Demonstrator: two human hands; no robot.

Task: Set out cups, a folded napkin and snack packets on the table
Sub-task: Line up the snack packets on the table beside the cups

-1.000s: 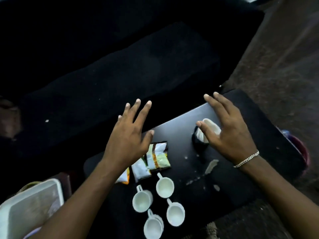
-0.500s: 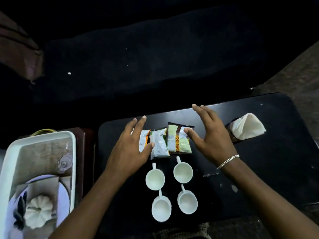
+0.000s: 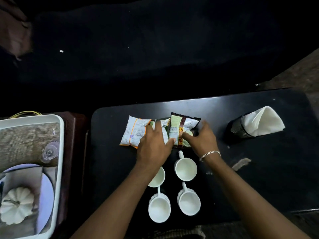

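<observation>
On the black table [image 3: 110, 169] three snack packets lie in a row. A white and orange packet [image 3: 133, 133] lies at the left. My left hand [image 3: 153, 149] presses on the middle packet [image 3: 164, 125] and hides most of it. My right hand [image 3: 201, 140] pinches the right edge of the brown and green packet [image 3: 178, 126]. Several white cups stand in front of the packets; the nearest to my right hand is a cup [image 3: 185, 168], and my left wrist covers part of another cup [image 3: 157, 178]. A folded white napkin [image 3: 262, 121] stands in a black mesh holder [image 3: 236, 129] at the right.
A white tray [image 3: 59, 152] stands left of the table, holding a woven mat, a pale plate [image 3: 46, 192], a white pumpkin ornament [image 3: 16, 206] and a clear glass piece [image 3: 49, 151]. A dark sofa [image 3: 155, 49] runs behind the table. A pale smear [image 3: 240, 163] marks the tabletop.
Both hands came down from hovering onto the packets. My right hand left the napkin holder and moved left to the brown and green packet. The view shifted over the table.
</observation>
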